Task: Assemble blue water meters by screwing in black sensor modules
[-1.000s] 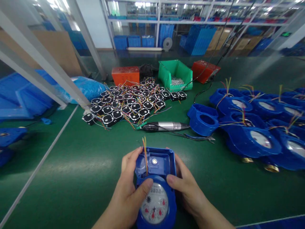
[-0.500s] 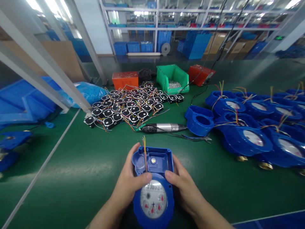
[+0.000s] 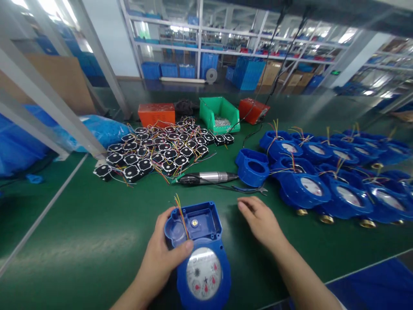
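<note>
A blue water meter (image 3: 222,262) lies in front of me, its round dial with red pointers facing up. Its open box part at the far end shows a small brass piece, and red, yellow and dark wires stick up from it. My left hand (image 3: 167,247) grips the meter's left side, thumb on top beside the wires. To the right of the meter, apart from it, my right hand (image 3: 260,219) hovers over the green table with fingers loosely bent and nothing visible in them. Ahead lie an electric screwdriver (image 3: 209,178), wire cutters (image 3: 254,190) and an empty blue housing (image 3: 253,168).
Several black wired modules (image 3: 145,165) cover the back left. A green bin (image 3: 206,114) of small metal parts stands behind, between two orange boxes (image 3: 156,115). Rows of blue meters (image 3: 305,187) fill the right. A slanting metal post (image 3: 80,125) rises at left.
My right hand has let go of the meter and moved right and a little forward. My left hand keeps hold of the meter. The view has turned slightly to the right.
</note>
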`<state>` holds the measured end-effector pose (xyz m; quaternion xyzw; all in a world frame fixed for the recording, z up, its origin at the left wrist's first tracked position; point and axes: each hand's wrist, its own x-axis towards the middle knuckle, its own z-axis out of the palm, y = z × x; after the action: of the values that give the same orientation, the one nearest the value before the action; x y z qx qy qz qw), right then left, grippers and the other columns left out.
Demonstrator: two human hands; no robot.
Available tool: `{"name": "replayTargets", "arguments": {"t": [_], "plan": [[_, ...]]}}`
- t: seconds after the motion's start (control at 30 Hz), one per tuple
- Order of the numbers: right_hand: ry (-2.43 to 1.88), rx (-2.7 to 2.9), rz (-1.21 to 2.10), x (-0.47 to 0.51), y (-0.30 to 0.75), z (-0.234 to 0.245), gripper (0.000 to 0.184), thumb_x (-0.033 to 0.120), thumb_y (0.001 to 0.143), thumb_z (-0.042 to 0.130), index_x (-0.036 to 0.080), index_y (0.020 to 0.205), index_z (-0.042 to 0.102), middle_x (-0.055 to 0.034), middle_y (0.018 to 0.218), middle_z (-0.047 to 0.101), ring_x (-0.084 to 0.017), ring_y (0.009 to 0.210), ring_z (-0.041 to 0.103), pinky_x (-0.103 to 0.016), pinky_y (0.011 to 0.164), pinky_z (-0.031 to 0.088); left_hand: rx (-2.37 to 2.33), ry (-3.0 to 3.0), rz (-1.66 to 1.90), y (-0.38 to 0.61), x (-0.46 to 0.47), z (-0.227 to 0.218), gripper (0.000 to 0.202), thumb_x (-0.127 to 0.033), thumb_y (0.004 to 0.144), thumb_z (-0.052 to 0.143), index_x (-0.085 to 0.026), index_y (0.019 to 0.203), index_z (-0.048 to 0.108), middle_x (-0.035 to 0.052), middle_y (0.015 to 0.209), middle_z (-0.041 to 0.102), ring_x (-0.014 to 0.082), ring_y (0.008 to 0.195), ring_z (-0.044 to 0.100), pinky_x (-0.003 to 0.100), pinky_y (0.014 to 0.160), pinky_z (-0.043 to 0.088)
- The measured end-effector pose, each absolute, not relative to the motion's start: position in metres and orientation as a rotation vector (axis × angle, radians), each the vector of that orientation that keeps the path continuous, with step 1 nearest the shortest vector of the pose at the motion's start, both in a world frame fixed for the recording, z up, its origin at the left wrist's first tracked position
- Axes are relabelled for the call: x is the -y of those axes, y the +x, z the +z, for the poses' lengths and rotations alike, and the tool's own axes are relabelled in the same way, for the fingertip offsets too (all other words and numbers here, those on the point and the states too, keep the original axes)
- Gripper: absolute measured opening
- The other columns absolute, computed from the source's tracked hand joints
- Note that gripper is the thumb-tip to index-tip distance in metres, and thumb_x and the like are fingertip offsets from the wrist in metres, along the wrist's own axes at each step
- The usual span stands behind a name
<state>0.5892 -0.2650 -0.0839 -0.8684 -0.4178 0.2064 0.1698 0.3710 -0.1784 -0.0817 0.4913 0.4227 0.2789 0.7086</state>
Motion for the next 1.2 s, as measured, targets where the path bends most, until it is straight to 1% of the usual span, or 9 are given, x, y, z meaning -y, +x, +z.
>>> {"name": "replayTargets", "arguments": {"t": [0.17, 0.37, 0.43, 0.53, 0.67, 0.8, 0.93, 1.07, 1.2], "plan": [[-2.873, 1.089, 0.411, 0.273, 0.626, -0.089, 0.044, 0.024, 0.085, 0.033, 0.009, 0.125, 0.042, -0.0185, 0.111, 0.049, -0.029, 0.098, 0.051, -0.042, 0.082, 0.041, -0.716, 1.005, 0.522, 0.368, 0.165, -0.087, 0.071, -0.043, 0.051, 0.074, -0.017, 0.11, 0.043, 0.0086, 0.096, 0.063, 0.0301, 0.089, 0.059, 0.039, 0.08, 0.045], [-2.963, 1.237, 0.392, 0.259, 0.637, -0.098, 0.049, 0.027, 0.087, 0.032, 0.023, 0.135, 0.025, -0.0124, 0.107, 0.053, -0.025, 0.093, 0.056, -0.033, 0.073, 0.044, -0.673, 1.009, 0.573, 0.368, 0.166, -0.094, 0.078, -0.048, 0.046, 0.076, -0.018, 0.111, 0.043, 0.0097, 0.101, 0.062, 0.0318, 0.097, 0.056, 0.038, 0.08, 0.045], [-2.969, 1.304, 0.361, 0.251, 0.64, -0.097, 0.043, 0.029, 0.086, 0.034, 0.024, 0.129, 0.034, -0.0101, 0.104, 0.054, -0.024, 0.091, 0.056, -0.031, 0.071, 0.043, -0.67, 1.02, 0.571, 0.368, 0.166, -0.095, 0.079, -0.049, 0.046, 0.075, -0.018, 0.111, 0.043, 0.0099, 0.101, 0.062, 0.0318, 0.096, 0.056, 0.037, 0.079, 0.046], [-2.971, 1.427, 0.32, 0.244, 0.642, -0.092, 0.026, 0.03, 0.085, 0.04, 0.019, 0.104, 0.053, -0.0079, 0.097, 0.055, -0.023, 0.089, 0.055, -0.027, 0.066, 0.042, -0.665, 1.035, 0.576, 0.368, 0.165, -0.094, 0.078, -0.05, 0.047, 0.075, -0.017, 0.111, 0.044, 0.0095, 0.1, 0.062, 0.0312, 0.095, 0.057, 0.036, 0.079, 0.046], [-2.938, 1.631, 0.365, 0.251, 0.634, -0.082, 0.016, 0.03, 0.081, 0.05, 0.016, 0.082, 0.059, -0.0058, 0.086, 0.053, -0.018, 0.08, 0.054, -0.024, 0.065, 0.039, -0.656, 1.046, 0.583, 0.368, 0.164, -0.094, 0.075, -0.048, 0.049, 0.074, -0.018, 0.11, 0.044, 0.0085, 0.1, 0.062, 0.0291, 0.092, 0.058, 0.035, 0.077, 0.046], [-2.9, 1.791, 0.501, 0.268, 0.616, -0.071, 0.017, 0.031, 0.078, 0.056, 0.015, 0.072, 0.061, -0.0057, 0.082, 0.053, -0.016, 0.076, 0.053, -0.026, 0.069, 0.04, -0.657, 1.018, 0.569, 0.368, 0.165, -0.094, 0.074, -0.047, 0.05, 0.074, -0.018, 0.11, 0.042, 0.0074, 0.098, 0.063, 0.027, 0.087, 0.06, 0.034, 0.077, 0.046], [-3.007, 1.681, 0.452, 0.284, 0.605, -0.065, 0.037, 0.042, 0.07, 0.063, 0.014, 0.093, 0.058, -0.0099, 0.093, 0.05, -0.023, 0.087, 0.051, -0.033, 0.072, 0.044, -0.655, 1.009, 0.564, 0.368, 0.166, -0.092, 0.075, -0.047, 0.049, 0.074, -0.018, 0.11, 0.042, 0.0065, 0.095, 0.063, 0.0263, 0.087, 0.06, 0.033, 0.077, 0.046], [-3.212, 1.251, 0.428, 0.303, 0.605, -0.068, 0.073, 0.057, 0.072, 0.053, 0.012, 0.127, 0.036, -0.0163, 0.119, 0.036, -0.029, 0.102, 0.046, -0.038, 0.078, 0.046, -0.662, 1.0, 0.555, 0.368, 0.165, -0.093, 0.076, -0.046, 0.048, 0.075, -0.018, 0.11, 0.042, 0.0068, 0.096, 0.063, 0.0267, 0.088, 0.059, 0.033, 0.077, 0.046], [-3.21, 1.124, 0.551, 0.314, 0.605, -0.074, 0.079, 0.06, 0.077, 0.044, 0.011, 0.135, 0.024, -0.0183, 0.126, 0.03, -0.03, 0.105, 0.045, -0.04, 0.084, 0.045, -0.638, 0.994, 0.547, 0.367, 0.165, -0.094, 0.075, -0.044, 0.05, 0.075, -0.018, 0.111, 0.042, 0.0068, 0.098, 0.062, 0.0266, 0.089, 0.059, 0.032, 0.078, 0.045]]}}
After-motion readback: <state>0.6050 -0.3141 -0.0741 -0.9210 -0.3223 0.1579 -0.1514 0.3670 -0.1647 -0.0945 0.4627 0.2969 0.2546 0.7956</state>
